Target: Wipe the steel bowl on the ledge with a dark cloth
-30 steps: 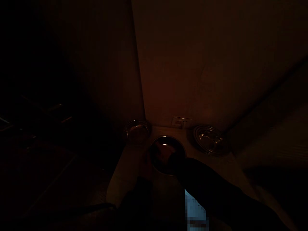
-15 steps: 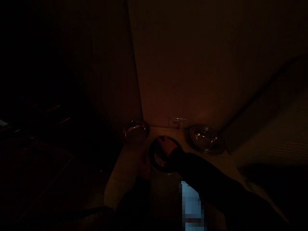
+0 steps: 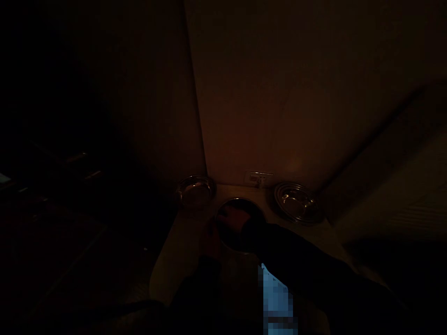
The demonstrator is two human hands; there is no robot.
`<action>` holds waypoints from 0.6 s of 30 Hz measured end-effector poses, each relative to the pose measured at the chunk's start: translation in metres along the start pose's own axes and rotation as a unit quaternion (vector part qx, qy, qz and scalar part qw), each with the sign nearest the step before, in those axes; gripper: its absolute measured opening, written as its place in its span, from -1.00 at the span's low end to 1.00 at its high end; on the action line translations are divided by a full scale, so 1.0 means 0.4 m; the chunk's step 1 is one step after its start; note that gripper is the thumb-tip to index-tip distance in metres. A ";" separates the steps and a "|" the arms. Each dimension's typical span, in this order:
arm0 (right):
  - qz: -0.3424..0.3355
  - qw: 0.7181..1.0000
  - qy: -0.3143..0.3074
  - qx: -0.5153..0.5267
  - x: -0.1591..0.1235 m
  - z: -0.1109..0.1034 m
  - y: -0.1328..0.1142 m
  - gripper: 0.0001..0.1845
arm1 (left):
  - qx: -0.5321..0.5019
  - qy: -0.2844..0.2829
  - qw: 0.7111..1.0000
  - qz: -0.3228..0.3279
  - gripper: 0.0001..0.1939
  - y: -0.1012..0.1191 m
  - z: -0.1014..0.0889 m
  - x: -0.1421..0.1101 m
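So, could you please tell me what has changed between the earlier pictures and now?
Over the last half second, the right hand has shifted from the middle bowl's far side toward its left side and slightly nearer the person. In this darkness, no grasp or release can be made out. The left hand stays by that bowl's left rim; the left bowl and right-hand dishes stay put.

Your right hand (image 3: 234,218) reaches over the dark interior of the round bowl (image 3: 230,239); your left hand (image 3: 210,239) is at its eight o'clock rim, its grip lost in gloom. From that bowl, a shiny metal dish (image 3: 196,190) sits on the surface (image 3: 174,251) at ten, a multi-rimmed metal dish (image 3: 297,204) at two, and a wall socket (image 3: 256,178) shows near one.
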State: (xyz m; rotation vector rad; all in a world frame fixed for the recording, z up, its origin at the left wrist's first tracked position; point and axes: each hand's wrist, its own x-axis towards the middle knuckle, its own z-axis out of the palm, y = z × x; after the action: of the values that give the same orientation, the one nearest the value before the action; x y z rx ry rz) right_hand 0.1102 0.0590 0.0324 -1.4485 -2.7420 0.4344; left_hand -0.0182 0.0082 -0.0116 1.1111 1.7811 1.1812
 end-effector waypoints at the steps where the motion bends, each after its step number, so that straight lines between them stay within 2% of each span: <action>1: 0.001 1.000 -0.008 -0.023 0.011 -0.008 0.008 -0.63 | 0.002 0.003 1.000 0.001 -0.65 0.001 0.000 -0.003; 4: 0.030 0.995 -0.042 -0.084 0.005 -0.025 0.050 -0.64 | 0.004 0.019 1.000 0.000 -0.64 0.004 0.002 -0.011; 6: 0.050 0.993 -0.065 -0.080 -0.025 -0.023 0.070 -0.62 | -0.006 0.027 1.000 -0.006 -0.64 0.004 0.007 -0.013; 10: 0.016 0.994 -0.105 -0.038 -0.075 0.015 0.043 -0.53 | -0.029 0.033 0.999 -0.013 -0.64 -0.002 0.016 -0.007; 12: 0.002 0.996 -0.088 -0.004 -0.070 0.031 0.020 -0.56 | -0.029 0.033 0.999 -0.016 -0.65 -0.006 0.014 -0.002; 13: 0.015 0.997 -0.069 0.007 -0.060 0.033 0.015 -0.58 | -0.028 0.031 0.999 -0.013 -0.65 -0.008 0.012 0.000; 18: 0.147 0.989 0.014 0.004 -0.004 0.002 0.049 -0.60 | -0.022 0.019 0.999 0.017 -0.66 -0.013 -0.001 -0.001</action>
State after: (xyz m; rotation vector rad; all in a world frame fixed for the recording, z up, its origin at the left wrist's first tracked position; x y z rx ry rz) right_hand 0.1270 0.0681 0.0270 -1.8479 -2.5076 0.4250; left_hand -0.0199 0.0066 -0.0164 1.1036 1.7633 1.2642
